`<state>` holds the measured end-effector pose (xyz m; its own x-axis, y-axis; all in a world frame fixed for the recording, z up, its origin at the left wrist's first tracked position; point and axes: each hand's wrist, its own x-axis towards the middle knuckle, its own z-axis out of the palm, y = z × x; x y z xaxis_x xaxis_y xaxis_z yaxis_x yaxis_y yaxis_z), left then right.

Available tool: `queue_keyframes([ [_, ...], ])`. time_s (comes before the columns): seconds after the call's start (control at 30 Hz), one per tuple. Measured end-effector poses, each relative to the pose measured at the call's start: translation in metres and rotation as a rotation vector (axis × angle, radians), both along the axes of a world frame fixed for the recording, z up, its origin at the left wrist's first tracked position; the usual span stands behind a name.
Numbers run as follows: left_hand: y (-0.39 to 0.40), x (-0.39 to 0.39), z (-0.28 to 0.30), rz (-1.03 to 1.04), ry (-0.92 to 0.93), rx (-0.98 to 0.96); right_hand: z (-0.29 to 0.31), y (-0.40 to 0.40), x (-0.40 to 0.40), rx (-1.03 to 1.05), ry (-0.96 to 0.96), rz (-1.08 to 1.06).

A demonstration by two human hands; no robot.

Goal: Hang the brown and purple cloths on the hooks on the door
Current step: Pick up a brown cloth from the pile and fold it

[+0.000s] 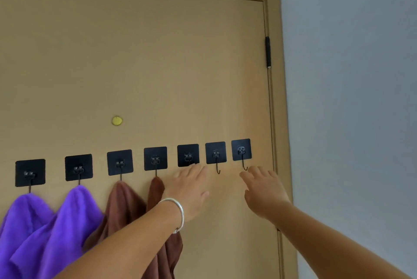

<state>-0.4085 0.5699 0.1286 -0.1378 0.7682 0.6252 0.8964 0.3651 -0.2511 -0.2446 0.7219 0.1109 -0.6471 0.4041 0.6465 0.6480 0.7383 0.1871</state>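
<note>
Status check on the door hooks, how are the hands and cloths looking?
Left hand and right hand both open, empty, near the hooks. Purple cloth and brown cloth hanging on hooks. Nothing in the way.

A tan wooden door (158, 64) filled most of the view, set in a frame (274, 30) of the same colour whose top rail slanted across the upper edge. A black hinge (267, 51) sat on the right side, between door and frame. A small round yellow dot (116, 120) was stuck on the door's face. To the right stood a plain pale grey-blue wall (349, 75), and a strip of it showed above the frame. The light was soft and even, with no hard shadows.
</note>
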Motion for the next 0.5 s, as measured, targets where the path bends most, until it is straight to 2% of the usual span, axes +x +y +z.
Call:
queue_keyframes([
  [0.33,0.099,0.049,-0.003,-0.411,0.002,-0.024,0.004,0.01,0.103,0.037,0.002,-0.35],
  [0.5,0.119,0.08,-0.015,-0.681,-0.012,0.006,0.002,-0.021,0.154,0.017,0.036,-0.52],
])
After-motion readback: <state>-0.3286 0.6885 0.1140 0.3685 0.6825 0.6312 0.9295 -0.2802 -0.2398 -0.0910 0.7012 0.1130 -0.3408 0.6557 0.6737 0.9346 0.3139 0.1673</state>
